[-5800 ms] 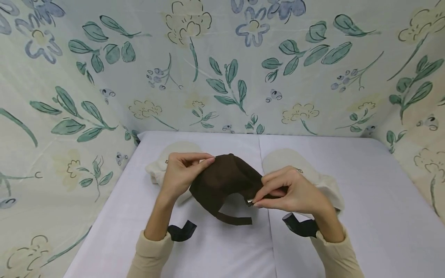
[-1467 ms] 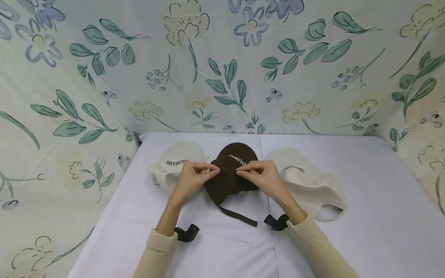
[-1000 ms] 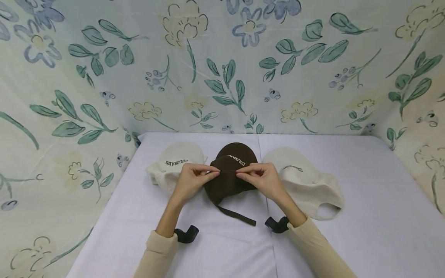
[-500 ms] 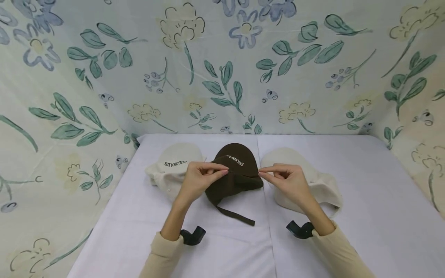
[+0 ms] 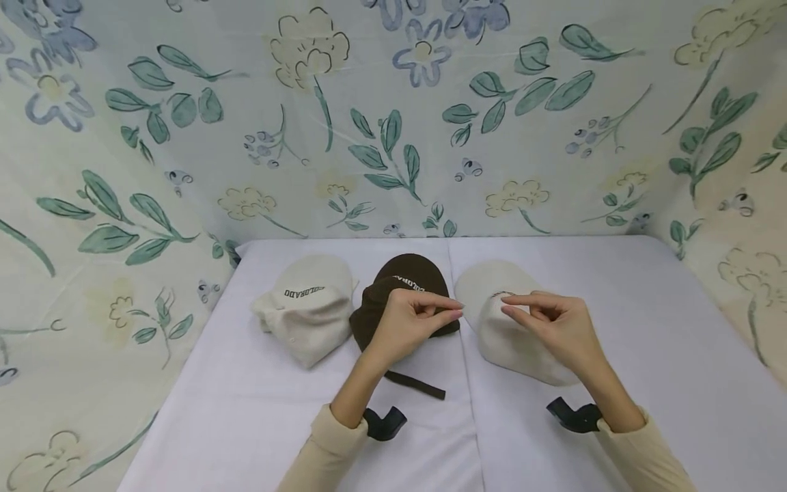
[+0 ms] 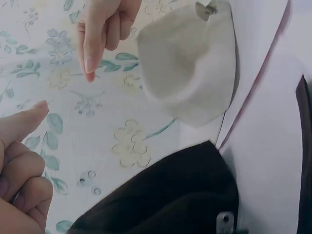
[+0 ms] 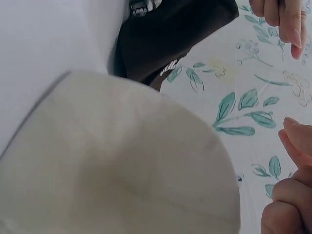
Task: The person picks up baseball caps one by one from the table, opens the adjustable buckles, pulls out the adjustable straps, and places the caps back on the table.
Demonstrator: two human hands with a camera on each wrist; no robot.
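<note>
My left hand (image 5: pixel 412 324) is raised over the brown cap (image 5: pixel 412 268), thumb and index finger brought together at the tips, other fingers curled. Opposite it, my right hand (image 5: pixel 561 335) takes the same shape and overlaps the right cream cap (image 5: pixel 492 331). The two sets of fingertips face each other across a small gap, and no thing shows between them. In the left wrist view the backdrop shows between the left hand (image 6: pixel 24 170) and the caps. The brown cap's crown is partly hidden behind the left hand; its loose strap (image 5: pixel 415 385) trails toward the front.
To the left lies another cream cap (image 5: pixel 310 324) with dark lettering. All three caps sit on a table with a white cloth (image 5: pixel 258 424). A floral fabric backdrop (image 5: pixel 393 171) stands behind. Black curved pieces (image 5: pixel 386 424) stick out from both wrists.
Earlier the right fingers pinched the brown cap's strap buckle, then both hands pinched at its crown. Since then both hands have let go and moved right, the right hand farther. The cap rests on the table.
</note>
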